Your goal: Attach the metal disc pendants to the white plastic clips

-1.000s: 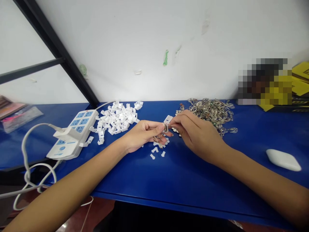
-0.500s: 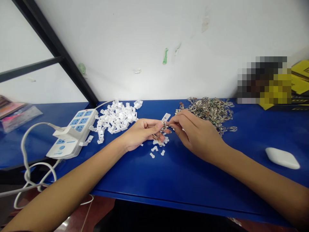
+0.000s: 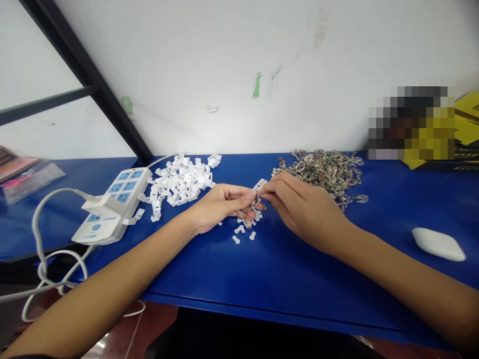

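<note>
My left hand is closed, its thumb and forefinger pinching a small metal piece. A silvery loop or chain hangs under those fingers. At the upper side of the metal piece sits a white card tag with a slot. From the right, my right hand is closed in a pinch at the tag and metal piece; its fingertips hide what exactly they grip. Small white paper scraps lie on the blue table below the hands.
Left of my hands lies a pile of white folded tags, beside a white power strip with a plug and cable. Behind my right hand is a heap of metal chain-like pieces. A white rounded case rests far right, yellow boxes behind.
The white tag has shifted slightly right and down, tilting closer to my right fingertips. My right fingers have moved slightly left, onto the metal piece. Both arms stay nearly where they were.
</note>
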The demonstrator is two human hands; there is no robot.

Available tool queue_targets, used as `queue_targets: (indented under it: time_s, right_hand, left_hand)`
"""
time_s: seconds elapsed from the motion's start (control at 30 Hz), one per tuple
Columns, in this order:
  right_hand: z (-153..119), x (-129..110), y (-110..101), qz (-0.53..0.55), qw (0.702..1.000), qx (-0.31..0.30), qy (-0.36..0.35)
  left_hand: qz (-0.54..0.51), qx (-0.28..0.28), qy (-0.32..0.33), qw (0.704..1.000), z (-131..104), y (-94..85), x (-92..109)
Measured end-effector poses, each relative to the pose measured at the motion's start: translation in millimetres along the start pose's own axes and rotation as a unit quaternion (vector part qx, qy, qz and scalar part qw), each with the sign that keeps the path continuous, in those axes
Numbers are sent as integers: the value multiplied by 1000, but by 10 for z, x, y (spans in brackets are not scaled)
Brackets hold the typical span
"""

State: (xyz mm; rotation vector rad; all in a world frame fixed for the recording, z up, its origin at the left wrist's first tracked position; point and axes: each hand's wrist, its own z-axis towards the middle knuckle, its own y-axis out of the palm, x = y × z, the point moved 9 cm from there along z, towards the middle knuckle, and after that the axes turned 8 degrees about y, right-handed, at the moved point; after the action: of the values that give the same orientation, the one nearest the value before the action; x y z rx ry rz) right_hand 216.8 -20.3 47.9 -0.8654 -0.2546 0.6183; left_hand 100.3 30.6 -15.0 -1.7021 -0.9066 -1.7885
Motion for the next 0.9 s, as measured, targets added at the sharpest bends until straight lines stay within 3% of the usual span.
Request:
queue_targets:
  time_s: [0.23,0.53,0.9]
  right_hand:
    - [-1,-55,-92,7,999,40,9]
    - [8,60,-88,107,992,38,60]
    - [-30,-99,-113,-21,998,63,-24]
  left_hand:
    - [6,-7,11,1000,5,12,8]
    - [-3,20,13,1000,17,-11,23]
    - [33,25,19,999,22,-41,11]
